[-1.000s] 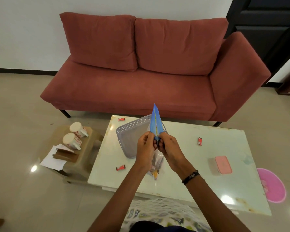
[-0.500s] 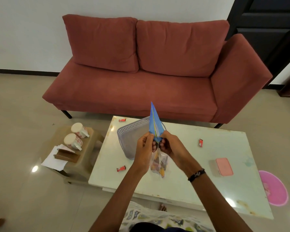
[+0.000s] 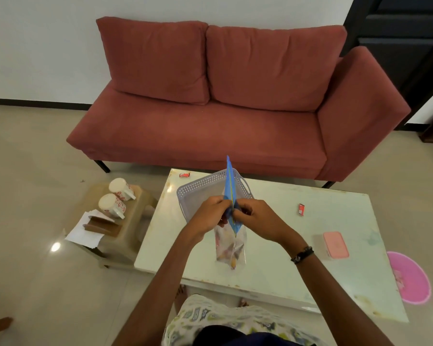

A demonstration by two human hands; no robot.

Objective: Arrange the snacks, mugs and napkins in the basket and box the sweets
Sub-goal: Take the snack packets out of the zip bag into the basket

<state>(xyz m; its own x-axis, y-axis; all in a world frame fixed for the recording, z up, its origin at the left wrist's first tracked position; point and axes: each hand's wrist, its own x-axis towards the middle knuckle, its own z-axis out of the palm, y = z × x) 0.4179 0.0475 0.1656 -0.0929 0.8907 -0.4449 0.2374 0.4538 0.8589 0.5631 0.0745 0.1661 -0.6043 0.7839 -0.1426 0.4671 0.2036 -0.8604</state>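
Note:
My left hand [image 3: 208, 213] and my right hand [image 3: 254, 216] pinch the blue top of a clear snack bag [image 3: 231, 243] between them, above the white table [image 3: 335, 270]. The bag hangs upright with colourful snacks inside. Just behind my hands stands a grey perforated basket [image 3: 198, 189]. A pink-lidded box [image 3: 335, 245] sits at the table's right. Small red sweets lie at the far left corner [image 3: 184, 175] and right of the basket [image 3: 301, 209]. Two white mugs [image 3: 112, 206] and white napkins [image 3: 81, 233] rest on a low stool at the left.
A red sofa [image 3: 210, 121] stands behind the table. A brown napkin holder [image 3: 101, 224] lies on the stool [image 3: 133, 236]. A pink round object [image 3: 408, 277] lies on the floor to the right. A dark door is at the upper right.
The bag hangs a little lower in front of me, with more of its clear bottom showing below my hands. Both hands stay pinched on its blue top.

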